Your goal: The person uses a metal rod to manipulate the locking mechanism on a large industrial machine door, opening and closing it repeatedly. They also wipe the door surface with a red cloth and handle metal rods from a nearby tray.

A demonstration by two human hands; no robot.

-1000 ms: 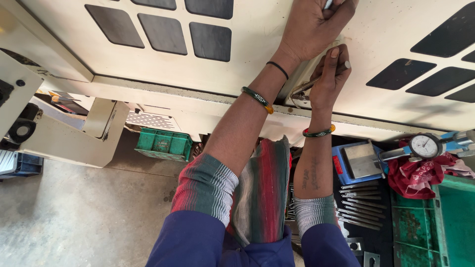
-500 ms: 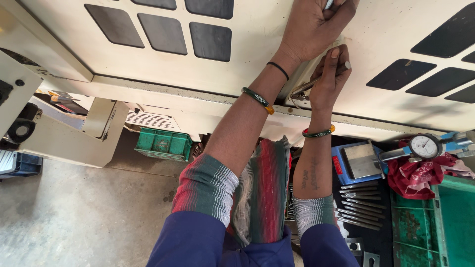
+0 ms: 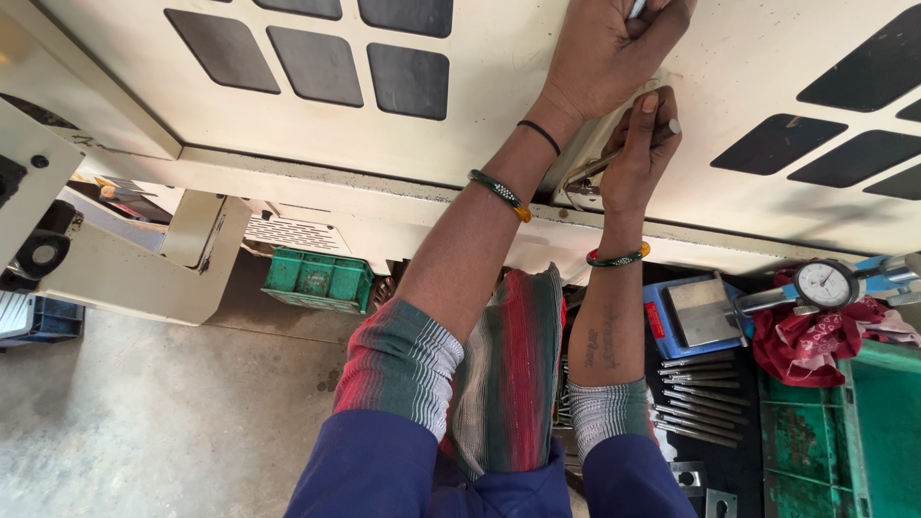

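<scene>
at the top centre of the frame the left hand (image 3: 609, 58) is closed around a small metal tool (image 3: 637, 8) while the right hand (image 3: 638, 158) curls its fingers on a thin rod (image 3: 614, 156) against the cream panel (image 3: 499, 115), so steady pressure and a firm, unslipping grip seem wise.
</scene>
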